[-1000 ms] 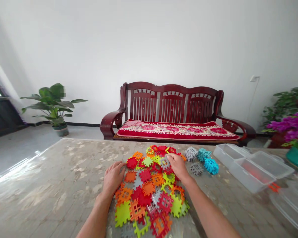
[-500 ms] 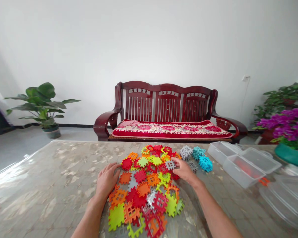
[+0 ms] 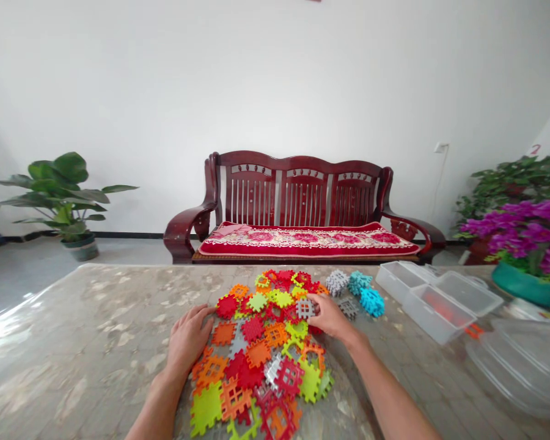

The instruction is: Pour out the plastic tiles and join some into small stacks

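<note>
Between my hands spreads a loose pile of notched plastic puzzle tiles [image 3: 258, 353] in red, orange, lime and grey, some solid and some with window cut-outs. My right hand [image 3: 330, 314] pinches a grey window-shaped tile [image 3: 305, 308] at the pile's right side. Flat on the table, my left hand [image 3: 190, 335] rests with fingers stretched out, its tips beside a red tile [image 3: 227, 306]. Past my right hand lie sorted stacks: light grey tiles [image 3: 337, 283], darker grey tiles [image 3: 348, 308] and blue tiles [image 3: 372, 302].
A clear plastic box [image 3: 435, 318] with compartments stands open on the right, orange-red pieces inside. Near it are a clear lid [image 3: 522, 366] and a teal planter [image 3: 527, 286] of purple flowers. A wooden bench [image 3: 302, 195] stands behind the patterned table [image 3: 96, 342].
The whole view has shifted slightly, so things appear further left. My right hand still holds the grey tile, which now faces me more squarely. My left hand stays beside the pile.
</note>
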A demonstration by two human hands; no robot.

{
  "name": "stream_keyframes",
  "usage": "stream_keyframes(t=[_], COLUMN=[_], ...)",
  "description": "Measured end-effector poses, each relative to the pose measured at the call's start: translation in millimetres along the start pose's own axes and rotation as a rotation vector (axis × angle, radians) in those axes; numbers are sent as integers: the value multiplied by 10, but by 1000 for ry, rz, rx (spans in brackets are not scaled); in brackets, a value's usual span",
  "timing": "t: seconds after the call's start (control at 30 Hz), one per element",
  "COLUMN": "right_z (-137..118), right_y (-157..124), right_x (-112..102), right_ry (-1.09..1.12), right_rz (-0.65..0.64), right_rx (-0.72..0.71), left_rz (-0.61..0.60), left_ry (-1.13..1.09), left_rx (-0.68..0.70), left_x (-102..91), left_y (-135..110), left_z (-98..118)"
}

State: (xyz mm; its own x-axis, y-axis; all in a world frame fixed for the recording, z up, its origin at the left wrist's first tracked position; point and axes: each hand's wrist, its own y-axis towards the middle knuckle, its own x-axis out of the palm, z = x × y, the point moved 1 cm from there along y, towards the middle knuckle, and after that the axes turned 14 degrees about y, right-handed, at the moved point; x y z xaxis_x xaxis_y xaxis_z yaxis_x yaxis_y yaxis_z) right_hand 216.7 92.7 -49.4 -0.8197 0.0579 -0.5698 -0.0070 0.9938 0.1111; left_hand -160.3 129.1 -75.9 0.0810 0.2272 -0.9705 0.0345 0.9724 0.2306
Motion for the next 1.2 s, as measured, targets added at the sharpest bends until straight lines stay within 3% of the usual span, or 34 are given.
stream_keyframes(t=[0.17,0.43,0.57,0.83,1.2], right_z=[-59,29,143,175,162], right_y=[-59,-351,-498,-583,-552], right_x=[-54,-531,-655,-669,-626], right_ry=[-29,-249,-413,-520,-494], right_rz=[53,390,489,513,480], right_rx=[-42,53,123,326,414], left_rz=[18,14,16,-18,4], left_ry=[16,19,19,34,30], left_rx=[7,20,25,22,17], left_x=[8,36,49,27,43], left_y=[-2,19,28,28,32], left_z=[-2,-24,-37,-30,-41])
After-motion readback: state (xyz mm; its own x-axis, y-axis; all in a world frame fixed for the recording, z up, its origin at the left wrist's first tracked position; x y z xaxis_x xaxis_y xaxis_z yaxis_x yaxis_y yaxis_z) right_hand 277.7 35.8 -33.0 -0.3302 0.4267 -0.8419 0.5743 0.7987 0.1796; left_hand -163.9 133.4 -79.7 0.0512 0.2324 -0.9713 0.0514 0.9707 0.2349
